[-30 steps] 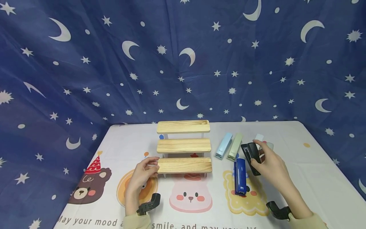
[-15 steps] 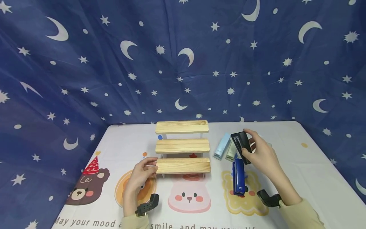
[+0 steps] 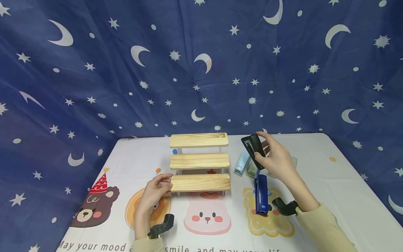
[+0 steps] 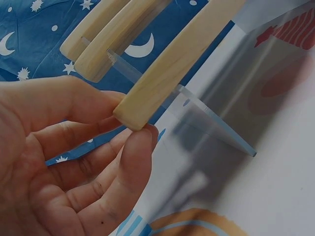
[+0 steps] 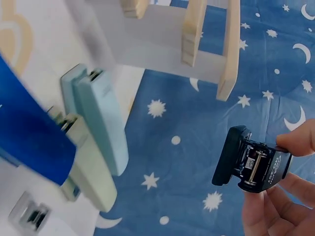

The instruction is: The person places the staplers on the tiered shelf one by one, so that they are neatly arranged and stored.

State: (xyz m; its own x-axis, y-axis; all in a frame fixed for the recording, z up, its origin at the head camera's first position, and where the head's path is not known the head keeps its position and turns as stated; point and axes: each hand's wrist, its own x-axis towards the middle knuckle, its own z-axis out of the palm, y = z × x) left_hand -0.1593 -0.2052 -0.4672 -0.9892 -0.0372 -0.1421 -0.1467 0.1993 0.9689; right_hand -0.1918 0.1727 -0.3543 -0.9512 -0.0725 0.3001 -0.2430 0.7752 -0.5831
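Note:
My left hand [image 3: 154, 194] pinches the left end of the lowest board on a three-step wooden display stand [image 3: 201, 182]; the left wrist view has thumb and fingertips on the board's end [image 4: 135, 110]. My right hand [image 3: 277, 157] grips a black stapler [image 3: 253, 150], raised above the table and tilted, to the right of the top step. Its front end with the metal parts shows in the right wrist view, the stapler [image 5: 253, 160] between thumb and fingers. Below it a dark blue stapler [image 3: 261, 194] lies on the table.
A light blue stapler [image 3: 241, 163] and a pale green stapler [image 3: 252, 170] lie right of the stand, partly covered by the black one in the head view. A pale stapler [image 5: 29, 214] is at the right wrist view's lower left. A starry blue curtain [image 3: 176, 87] hangs behind.
My right hand has lifted the black stapler off the right side and carried it up and left toward the stand. The left hand keeps its hold on the lowest board.

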